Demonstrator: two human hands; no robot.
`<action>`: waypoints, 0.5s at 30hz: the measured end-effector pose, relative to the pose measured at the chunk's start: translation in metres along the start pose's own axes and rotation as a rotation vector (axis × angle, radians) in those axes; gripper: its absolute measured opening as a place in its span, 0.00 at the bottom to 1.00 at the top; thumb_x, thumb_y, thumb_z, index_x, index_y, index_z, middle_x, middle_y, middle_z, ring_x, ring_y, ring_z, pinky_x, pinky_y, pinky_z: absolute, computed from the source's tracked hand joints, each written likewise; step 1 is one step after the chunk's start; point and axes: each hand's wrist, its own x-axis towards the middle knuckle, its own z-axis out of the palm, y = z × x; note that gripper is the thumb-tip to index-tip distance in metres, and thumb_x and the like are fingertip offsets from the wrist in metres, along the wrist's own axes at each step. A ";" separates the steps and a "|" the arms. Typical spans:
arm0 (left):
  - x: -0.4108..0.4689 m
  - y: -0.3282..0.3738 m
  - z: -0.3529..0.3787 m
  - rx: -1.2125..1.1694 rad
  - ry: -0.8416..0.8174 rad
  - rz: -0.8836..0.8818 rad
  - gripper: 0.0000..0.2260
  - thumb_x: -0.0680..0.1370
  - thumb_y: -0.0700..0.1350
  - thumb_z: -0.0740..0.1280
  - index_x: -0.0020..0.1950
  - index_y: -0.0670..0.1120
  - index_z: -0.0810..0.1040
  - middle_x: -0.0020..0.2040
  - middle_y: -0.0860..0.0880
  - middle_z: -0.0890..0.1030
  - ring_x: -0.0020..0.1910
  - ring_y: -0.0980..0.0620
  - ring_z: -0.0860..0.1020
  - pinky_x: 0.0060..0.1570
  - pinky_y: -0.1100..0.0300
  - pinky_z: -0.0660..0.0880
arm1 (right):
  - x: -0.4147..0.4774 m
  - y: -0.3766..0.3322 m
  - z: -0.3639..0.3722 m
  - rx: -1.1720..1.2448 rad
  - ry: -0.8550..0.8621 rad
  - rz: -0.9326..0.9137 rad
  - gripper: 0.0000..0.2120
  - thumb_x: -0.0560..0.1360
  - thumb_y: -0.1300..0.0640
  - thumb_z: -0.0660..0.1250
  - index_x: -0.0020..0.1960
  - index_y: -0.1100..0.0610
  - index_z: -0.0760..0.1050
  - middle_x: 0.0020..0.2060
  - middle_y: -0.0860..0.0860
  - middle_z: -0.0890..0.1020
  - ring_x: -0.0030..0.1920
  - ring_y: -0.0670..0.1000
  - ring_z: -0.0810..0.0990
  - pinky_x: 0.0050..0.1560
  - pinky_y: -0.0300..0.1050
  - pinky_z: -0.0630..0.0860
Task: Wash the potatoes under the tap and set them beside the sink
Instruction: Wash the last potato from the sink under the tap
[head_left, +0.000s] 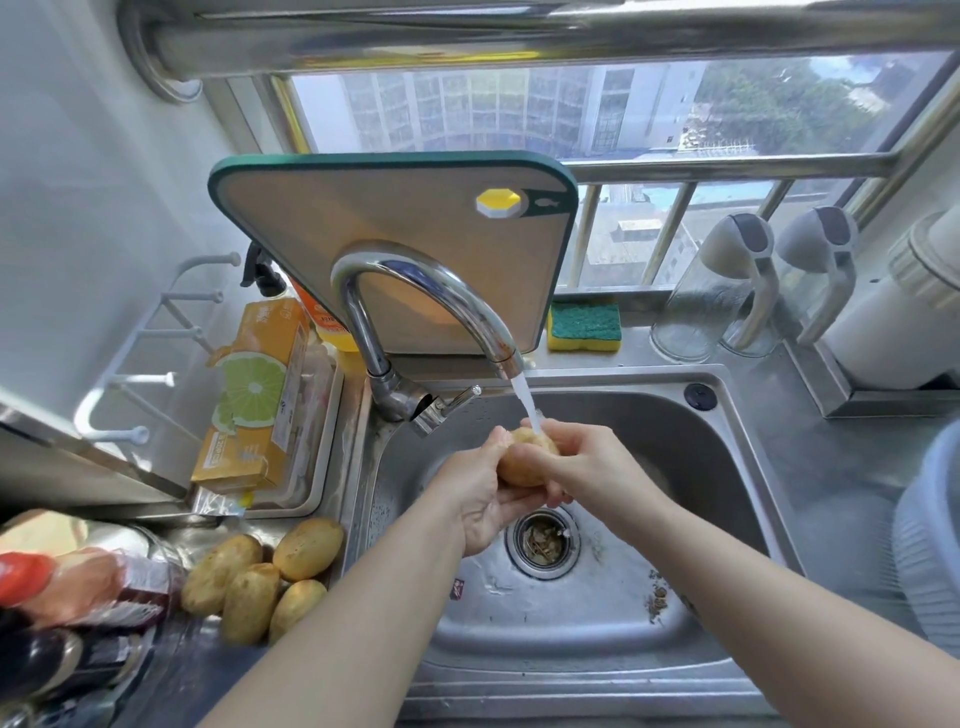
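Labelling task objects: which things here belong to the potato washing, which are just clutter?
Job: brown potato under the stream, left hand, right hand, curved chrome tap, steel sink, four brown potatoes on the counter.
Idle: green-rimmed cutting board, yellow-green sponge, orange lime-print box.

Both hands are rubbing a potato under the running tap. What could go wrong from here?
The wet potato could slip from the left hand and right hand and fall into the sink, maybe onto the debris-filled drain strainer. The water stream strikes the potato high in the sink, so it may splash the counter. The four potatoes beside the sink lie near its rim; a nudge might roll one in.
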 end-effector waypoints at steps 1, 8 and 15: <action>0.001 0.000 -0.001 -0.001 -0.001 -0.007 0.22 0.83 0.50 0.54 0.61 0.31 0.72 0.33 0.37 0.83 0.31 0.42 0.82 0.36 0.54 0.82 | 0.000 -0.001 -0.001 -0.013 -0.029 -0.022 0.05 0.74 0.58 0.70 0.49 0.55 0.81 0.24 0.43 0.77 0.24 0.41 0.72 0.28 0.34 0.70; -0.002 0.008 -0.009 -0.028 -0.069 -0.095 0.22 0.82 0.51 0.55 0.61 0.33 0.73 0.43 0.35 0.81 0.34 0.43 0.83 0.35 0.55 0.82 | 0.002 -0.007 -0.030 0.135 -0.346 0.108 0.16 0.77 0.64 0.63 0.63 0.54 0.75 0.45 0.54 0.84 0.37 0.47 0.80 0.44 0.39 0.79; 0.003 -0.001 0.002 0.099 0.050 -0.077 0.27 0.82 0.59 0.46 0.51 0.42 0.77 0.29 0.46 0.78 0.24 0.54 0.73 0.23 0.66 0.71 | 0.011 -0.006 -0.010 0.220 -0.137 0.135 0.11 0.76 0.58 0.67 0.57 0.58 0.79 0.36 0.54 0.81 0.26 0.47 0.74 0.32 0.37 0.72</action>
